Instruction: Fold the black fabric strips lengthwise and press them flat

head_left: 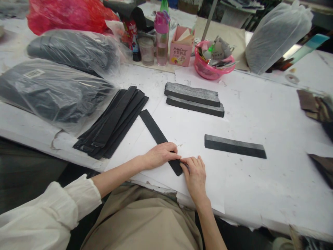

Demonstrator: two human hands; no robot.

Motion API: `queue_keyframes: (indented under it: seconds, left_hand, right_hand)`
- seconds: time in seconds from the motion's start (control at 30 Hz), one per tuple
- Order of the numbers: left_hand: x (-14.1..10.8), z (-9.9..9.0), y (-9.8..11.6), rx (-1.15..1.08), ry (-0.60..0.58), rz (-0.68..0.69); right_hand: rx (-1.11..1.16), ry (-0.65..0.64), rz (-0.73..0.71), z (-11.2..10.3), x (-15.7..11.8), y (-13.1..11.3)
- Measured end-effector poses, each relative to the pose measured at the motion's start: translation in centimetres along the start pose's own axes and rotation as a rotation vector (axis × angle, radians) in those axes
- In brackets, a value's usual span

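A long black strip (153, 126) lies slanted on the white table in front of me. My left hand (161, 155) rests across its lower half, fingers closed together and pressing on its edge. My right hand (194, 172) pinches the right edge near the strip's lower end, its thumb and fingertips close to my left fingertips. What lies between the right fingertips is partly hidden. To the left is a fanned pile of black strips (117, 123). On the right, a single black strip with a greyish upper face (234, 146) lies apart.
Stacked strips (192, 95) lie farther back. Plastic-wrapped dark bundles (54, 92) fill the left side. Along the back stand a bottle (161, 41), a pink box (181, 48), a pink basket (213, 71) and a white bag (275, 38). Brown pieces (309, 104) lie at the right edge.
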State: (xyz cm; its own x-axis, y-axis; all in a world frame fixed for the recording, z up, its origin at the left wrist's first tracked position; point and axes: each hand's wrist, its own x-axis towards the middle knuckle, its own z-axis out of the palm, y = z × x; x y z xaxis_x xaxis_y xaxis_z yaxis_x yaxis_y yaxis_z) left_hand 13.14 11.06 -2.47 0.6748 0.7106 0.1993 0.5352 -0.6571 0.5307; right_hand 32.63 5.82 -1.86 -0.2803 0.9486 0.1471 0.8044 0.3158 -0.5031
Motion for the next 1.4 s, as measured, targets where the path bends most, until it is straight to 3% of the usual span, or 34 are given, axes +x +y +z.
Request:
queue_keyframes:
  seconds: [0.27, 0.87, 1.13, 1.4]
  left_hand:
    - [-0.3, -0.1, -0.2, 0.070, 0.007, 0.131]
    - [-0.5, -0.2, 0.0, 0.123, 0.012, 0.167]
    - [-0.3, 0.2, 0.3, 0.178, 0.008, 0.309]
    - [-0.5, 0.2, 0.4, 0.132, 0.027, 0.249]
  right_hand:
    - [0.001, -0.006, 0.009, 0.1, -0.1, 0.0]
    - [0.061, 0.004, -0.014, -0.3, -0.6, 0.7]
    - [0.053, 0.008, -0.008, -0.2, -0.8, 0.6]
    - [0.096, 0.014, 0.001, -0.4, -1.1, 1.0]
